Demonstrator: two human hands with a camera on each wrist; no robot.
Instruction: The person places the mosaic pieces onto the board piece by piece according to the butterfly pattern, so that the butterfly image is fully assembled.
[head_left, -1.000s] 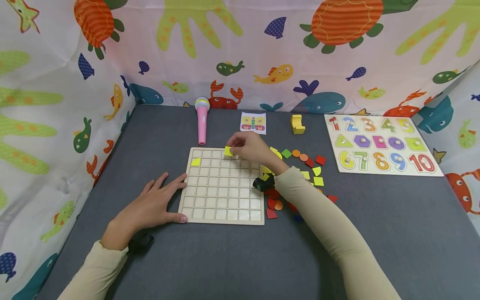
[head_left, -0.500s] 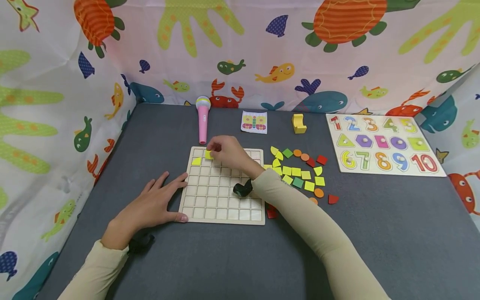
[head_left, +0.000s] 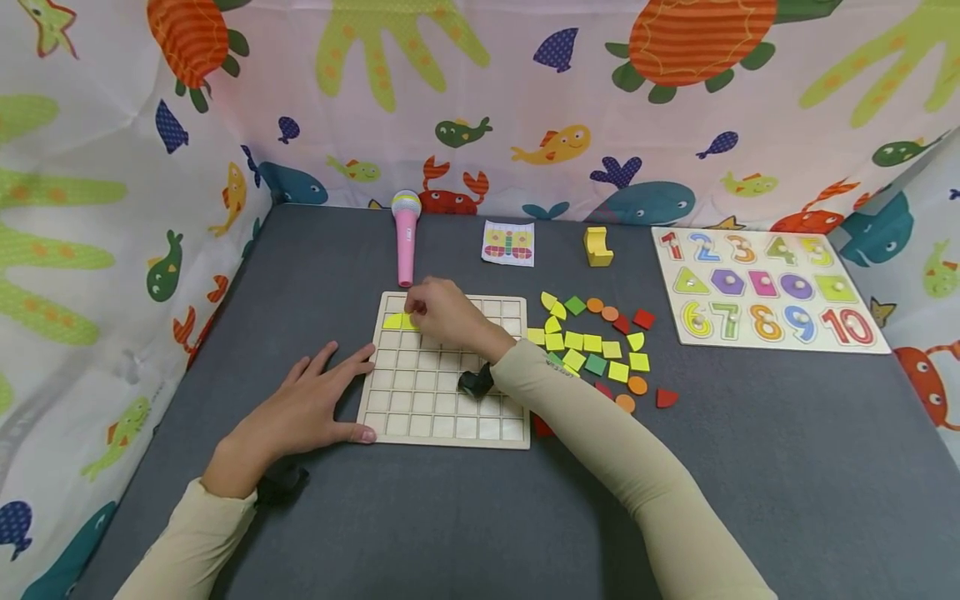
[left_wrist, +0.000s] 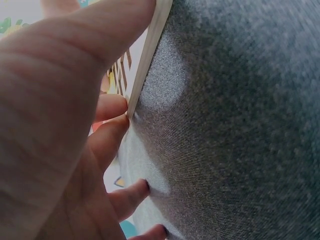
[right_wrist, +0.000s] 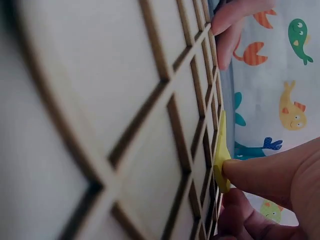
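So the right hand [head_left: 446,315] has slid left since half a second ago, thumb and fingers pinching a flat yellow tile [head_left: 409,322] that's now just beside the far-left yellow piece [head_left: 392,322] on the pale wooden grid board [head_left: 444,404]. Left hand [head_left: 300,417] hasn't budged, fingers spread at the board's left edge. Bench [head_left: 390,525] looks like grainy grey fabric.
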